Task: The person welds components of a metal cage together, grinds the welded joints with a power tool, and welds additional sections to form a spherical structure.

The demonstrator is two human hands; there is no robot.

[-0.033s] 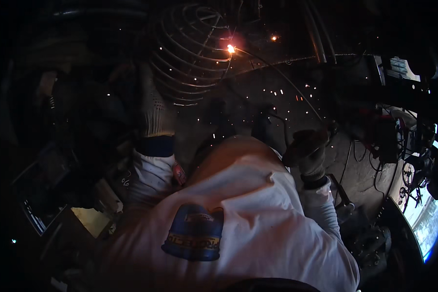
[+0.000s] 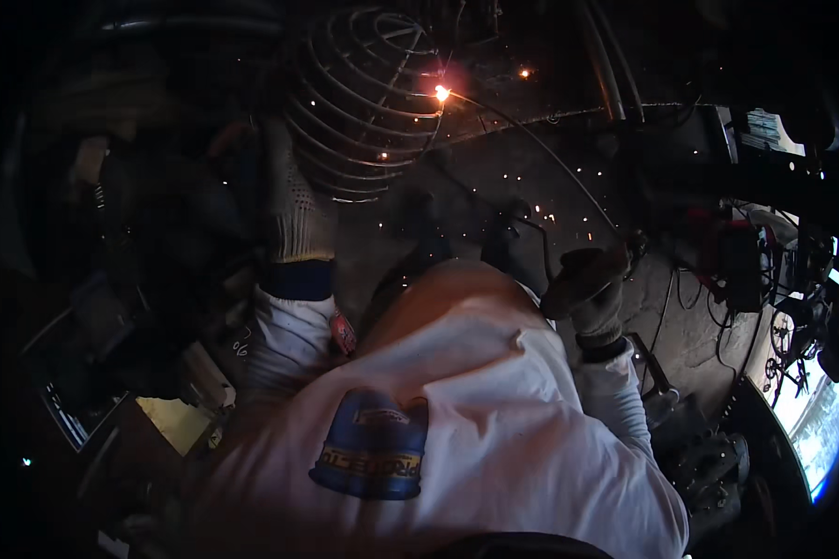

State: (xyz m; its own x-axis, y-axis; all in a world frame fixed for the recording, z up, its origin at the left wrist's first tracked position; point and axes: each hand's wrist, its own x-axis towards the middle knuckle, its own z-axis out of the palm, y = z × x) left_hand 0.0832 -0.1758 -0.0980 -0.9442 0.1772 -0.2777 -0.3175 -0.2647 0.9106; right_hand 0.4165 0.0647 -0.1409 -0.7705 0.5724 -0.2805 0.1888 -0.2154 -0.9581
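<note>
A cage of curved metal rods point(image 2: 350, 116) hangs or stands at the upper middle, its rings tapering toward a small hoop. At its right edge burns a bright welding arc point(image 2: 442, 93), with sparks scattered below. A long thin welding electrode point(image 2: 555, 154) runs from the arc down to the dark electrode holder point(image 2: 636, 246). My right hand point(image 2: 587, 291), in a knit glove, is closed round that holder. My left hand point(image 2: 304, 222), also gloved, reaches forward at the cage's left; its fingers fade into darkness, so what they touch is hidden.
Thick pipes point(image 2: 608, 79) rise at the upper right. Cables point(image 2: 718, 321) trail over the floor beside a red and dark machine point(image 2: 741, 261). A bicycle point(image 2: 785, 359) shows by the bright opening at right. Dark clutter and a pale yellowish panel point(image 2: 175, 421) lie at left.
The sparks are scattered differently. Both hands, the electrode and the cage hold nearly the same places.
</note>
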